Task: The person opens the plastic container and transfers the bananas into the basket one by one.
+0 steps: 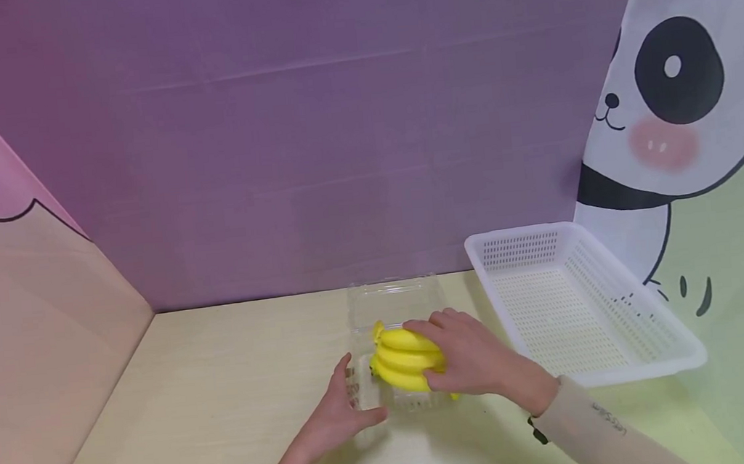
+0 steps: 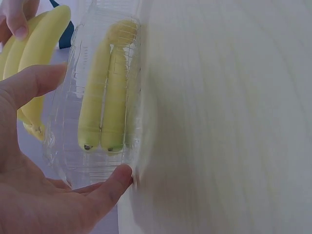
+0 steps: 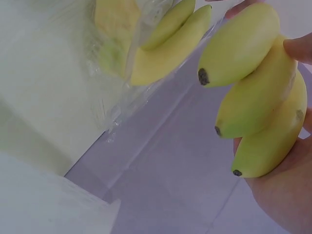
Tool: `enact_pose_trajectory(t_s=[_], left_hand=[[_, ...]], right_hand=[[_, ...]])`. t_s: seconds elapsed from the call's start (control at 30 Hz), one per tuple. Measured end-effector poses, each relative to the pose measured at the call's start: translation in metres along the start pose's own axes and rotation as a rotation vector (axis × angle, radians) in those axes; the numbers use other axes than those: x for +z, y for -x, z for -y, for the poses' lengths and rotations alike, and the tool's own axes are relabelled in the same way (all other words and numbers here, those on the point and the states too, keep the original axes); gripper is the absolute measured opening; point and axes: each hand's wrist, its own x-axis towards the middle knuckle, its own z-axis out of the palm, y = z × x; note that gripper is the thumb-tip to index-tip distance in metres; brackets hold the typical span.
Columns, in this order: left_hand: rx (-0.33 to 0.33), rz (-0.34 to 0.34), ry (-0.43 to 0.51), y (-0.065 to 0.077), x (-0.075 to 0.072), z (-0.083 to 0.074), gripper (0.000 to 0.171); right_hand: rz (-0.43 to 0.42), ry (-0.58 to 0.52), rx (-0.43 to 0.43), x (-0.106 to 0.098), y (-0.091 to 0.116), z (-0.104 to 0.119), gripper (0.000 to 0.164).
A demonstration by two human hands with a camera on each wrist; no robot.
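Note:
My right hand [image 1: 470, 352] grips a bunch of yellow bananas [image 1: 403, 360] from above, over a clear plastic clamshell container [image 2: 61, 139]. Its lid [image 1: 396, 304] stands open toward the back wall. Through the container's wall, more bananas [image 2: 103, 97] show inside, their dark tips toward my left palm. My left hand [image 1: 334, 415] holds the container's left end between its spread thumb and fingers. Seen from the right wrist, the gripped bananas [image 3: 263, 92] are apart from the ones in the container. The held bunch hides much of the container in the head view.
A white perforated plastic basket [image 1: 569, 318] stands on the right side of the pale wooden table [image 1: 214, 390]. Behind is a purple cloth wall [image 1: 313, 156]. Printed panels flank the table, with a panda [image 1: 655, 159] on the right one.

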Motion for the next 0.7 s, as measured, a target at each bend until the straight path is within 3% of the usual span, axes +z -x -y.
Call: enact_pose_trajectory(t_s=[0.33, 0.7], left_hand=[[0.001, -0.008, -0.004, 0.0, 0.0, 0.002, 0.119], [-0.005, -0.007, -0.009, -0.001, 0.0, 0.003, 0.119]], right_hand=[[-0.002, -0.004, 0.063, -0.014, 0.009, -0.004, 0.06], [-0.048, 0.046, 0.043, -0.022, 0.017, -0.009, 0.06]])
